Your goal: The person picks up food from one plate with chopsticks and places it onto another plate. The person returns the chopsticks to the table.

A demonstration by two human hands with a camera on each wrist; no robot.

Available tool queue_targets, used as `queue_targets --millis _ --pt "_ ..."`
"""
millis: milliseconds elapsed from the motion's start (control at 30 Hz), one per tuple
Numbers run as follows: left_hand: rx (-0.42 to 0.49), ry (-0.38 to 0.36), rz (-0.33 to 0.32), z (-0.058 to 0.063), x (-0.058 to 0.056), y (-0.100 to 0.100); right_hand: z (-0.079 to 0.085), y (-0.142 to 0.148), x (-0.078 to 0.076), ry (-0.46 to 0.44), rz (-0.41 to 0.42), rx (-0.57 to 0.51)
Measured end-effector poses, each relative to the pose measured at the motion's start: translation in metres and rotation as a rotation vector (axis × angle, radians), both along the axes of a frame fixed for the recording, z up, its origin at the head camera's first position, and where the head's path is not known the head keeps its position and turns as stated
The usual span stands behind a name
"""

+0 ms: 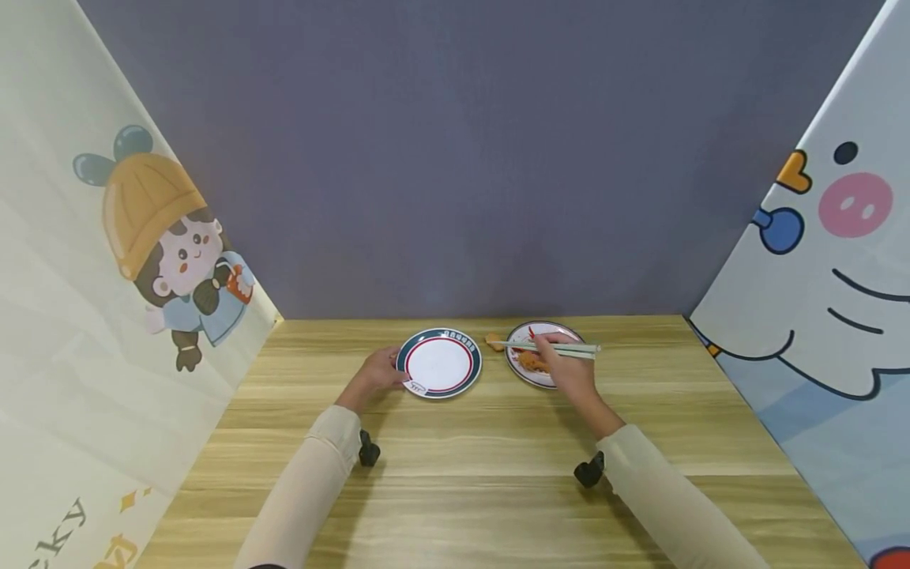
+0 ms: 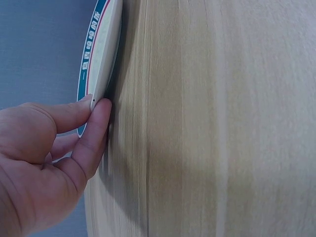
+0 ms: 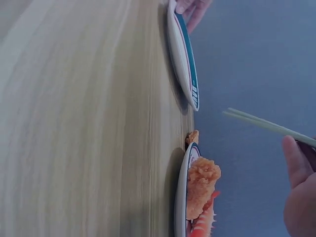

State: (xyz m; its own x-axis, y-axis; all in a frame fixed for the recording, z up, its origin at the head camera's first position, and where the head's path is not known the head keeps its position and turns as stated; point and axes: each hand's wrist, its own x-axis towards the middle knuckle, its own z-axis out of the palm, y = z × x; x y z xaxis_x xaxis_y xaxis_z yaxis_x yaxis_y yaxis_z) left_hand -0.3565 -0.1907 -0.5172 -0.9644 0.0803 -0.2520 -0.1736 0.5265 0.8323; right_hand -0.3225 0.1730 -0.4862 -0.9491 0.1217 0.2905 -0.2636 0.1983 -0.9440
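My left hand pinches the near-left rim of a white plate with a teal border, thumb on top and fingers underneath. In my right hand is a pair of pale green chopsticks, pointing left above a second plate. Nothing is between the chopstick tips in the right wrist view. A golden fried piece lies on that second plate beside a red-and-white shrimp-like piece. Between the two plates, a smaller fried piece sits on the table, below the chopstick tips.
Both plates stand near the back of the wood-grain table, close to a grey-blue wall panel. Printed cartoon panels flank the table: a child figure on the left, a white character on the right.
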Motion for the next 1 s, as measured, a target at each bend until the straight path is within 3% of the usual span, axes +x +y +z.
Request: queue_targets --millis 133,200,400,533,667,833,1000 --pt "-0.002 0.001 -0.002 0.001 0.000 0.000 -0.002 -0.003 0.007 0.140 -0.028 0.271" --pt "-0.005 0.002 0.000 0.001 0.000 -0.001 -0.005 -0.004 0.010 0.230 -0.037 0.353" --pt "-0.004 -0.006 -0.005 0.001 0.000 -0.001 -0.016 -0.006 0.017 0.577 0.076 0.418" --pt "-0.001 -0.002 0.002 0.002 0.001 0.001 -0.022 -0.007 0.021 0.777 0.185 0.549" --pt "-0.003 0.028 -0.006 0.002 0.001 0.001 -0.026 -0.009 0.025 0.867 0.271 0.649" --pt "0.014 0.042 -0.016 0.000 0.001 0.000 -0.029 -0.011 0.033 0.940 0.280 0.869" --pt "-0.008 0.050 -0.019 0.001 0.001 0.000 -0.031 -0.016 0.044 0.911 0.355 1.028"
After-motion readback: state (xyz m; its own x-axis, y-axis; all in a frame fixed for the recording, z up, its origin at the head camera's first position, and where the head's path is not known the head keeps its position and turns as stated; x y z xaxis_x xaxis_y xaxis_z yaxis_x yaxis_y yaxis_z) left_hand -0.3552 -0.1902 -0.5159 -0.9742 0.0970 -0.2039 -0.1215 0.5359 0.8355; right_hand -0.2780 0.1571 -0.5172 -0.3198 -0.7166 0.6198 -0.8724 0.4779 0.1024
